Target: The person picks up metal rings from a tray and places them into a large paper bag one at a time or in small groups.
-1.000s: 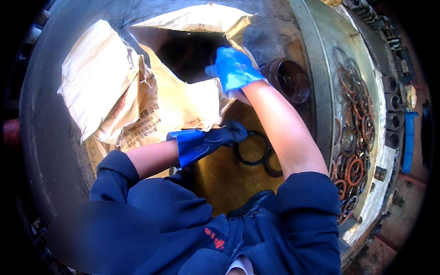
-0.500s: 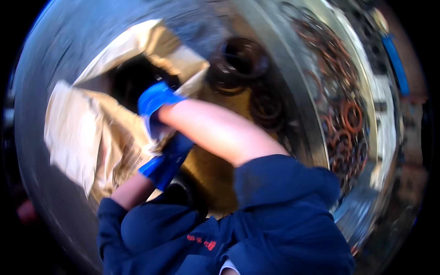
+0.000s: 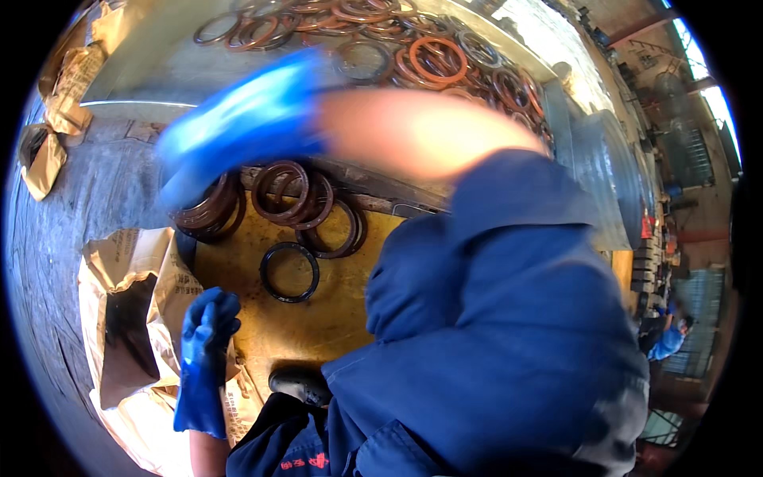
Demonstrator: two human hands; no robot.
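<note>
Motion smears my right hand (image 3: 238, 119) in its blue rubber glove, held over the near edge of the metal tray, just above a stack of dark brown rings (image 3: 208, 208). Its fingers cannot be made out. At the lower left my left hand (image 3: 208, 334), also in a blue glove, is closed with its fingers curled; whatever they may hold is hidden. Beside it stands an open brown paper sack (image 3: 171, 274), its dark inside showing. More brown rings (image 3: 282, 192) lean together on the yellow board (image 3: 262, 338), and a single black ring (image 3: 289, 273) lies flat nearer to me.
A metal tray (image 3: 163, 75) beyond the board holds many loose brown and orange rings (image 3: 437, 60). Other paper sacks (image 3: 71, 87) lie at the far left on a dark sheet (image 3: 99, 191). My shoe (image 3: 298, 385) is by the board's near edge. Another person (image 3: 668, 340) is far off right.
My view has turned right. My hands, close together at the sack before, are now apart: the right has swung away over the rings, the left stays beside the sack.
</note>
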